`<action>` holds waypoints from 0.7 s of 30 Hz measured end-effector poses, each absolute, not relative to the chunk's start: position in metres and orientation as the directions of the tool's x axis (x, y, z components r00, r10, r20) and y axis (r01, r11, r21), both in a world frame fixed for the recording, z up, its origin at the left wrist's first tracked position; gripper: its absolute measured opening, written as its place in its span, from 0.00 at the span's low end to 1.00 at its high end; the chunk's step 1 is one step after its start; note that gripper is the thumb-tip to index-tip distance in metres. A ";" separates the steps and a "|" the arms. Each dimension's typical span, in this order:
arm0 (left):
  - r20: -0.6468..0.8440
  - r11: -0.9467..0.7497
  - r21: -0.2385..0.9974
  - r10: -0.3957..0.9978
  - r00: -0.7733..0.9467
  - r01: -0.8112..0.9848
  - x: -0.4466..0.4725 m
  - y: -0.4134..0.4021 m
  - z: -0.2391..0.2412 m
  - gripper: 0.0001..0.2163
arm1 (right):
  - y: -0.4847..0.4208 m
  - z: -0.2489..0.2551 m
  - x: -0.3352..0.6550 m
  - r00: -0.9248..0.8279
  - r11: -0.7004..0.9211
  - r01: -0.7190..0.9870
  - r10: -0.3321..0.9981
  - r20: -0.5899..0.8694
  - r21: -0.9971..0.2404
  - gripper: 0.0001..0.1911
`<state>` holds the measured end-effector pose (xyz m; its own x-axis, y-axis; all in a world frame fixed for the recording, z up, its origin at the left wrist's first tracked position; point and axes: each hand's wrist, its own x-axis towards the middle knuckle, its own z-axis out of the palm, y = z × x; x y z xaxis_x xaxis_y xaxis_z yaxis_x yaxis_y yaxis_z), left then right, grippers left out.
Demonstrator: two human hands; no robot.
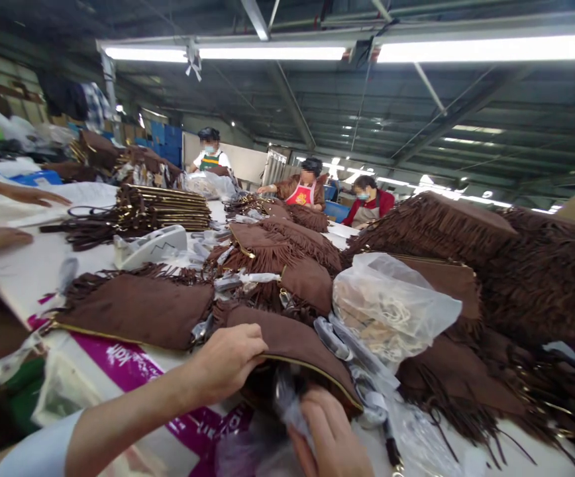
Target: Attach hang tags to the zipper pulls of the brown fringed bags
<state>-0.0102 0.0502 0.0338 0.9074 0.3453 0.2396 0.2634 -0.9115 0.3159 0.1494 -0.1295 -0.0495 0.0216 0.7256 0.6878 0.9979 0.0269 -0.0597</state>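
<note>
A brown zip bag (287, 331) lies on the table before me, its gold zipper edge gaping toward me. My left hand (230, 361) is closed on the upper edge of the opening, thumb and fingers pinched together. At the mouth of the bag, my right hand (334, 430) grips crumpled clear plastic (287, 397), part of which reaches into the dark opening. What lies deeper inside is hidden. Another brown bag (138, 308) with fringe rests flat to the left. Beside the opened bag, on its right, are plastic-wrapped straps (334, 338) with metal clips.
A clear plastic bag (397, 305) of pale cords stands at right, near tall piles of fringed bags (441, 225). A stack of gold-edged brown pieces (163, 209) sits at back left. Another person's hand (19, 192) reaches in from the left; several people work farther back.
</note>
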 end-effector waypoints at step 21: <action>0.045 -0.709 0.535 0.567 0.823 0.460 -0.107 0.067 0.001 0.09 | -0.097 -0.053 0.146 -0.290 0.307 0.951 0.831 0.475 0.045 0.16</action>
<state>-0.1072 0.0672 0.0010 0.8226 0.5668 0.0446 0.4596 -0.7091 0.5348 0.1458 -0.0966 -0.0527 -0.2905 0.8307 0.4750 0.9508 0.3066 0.0452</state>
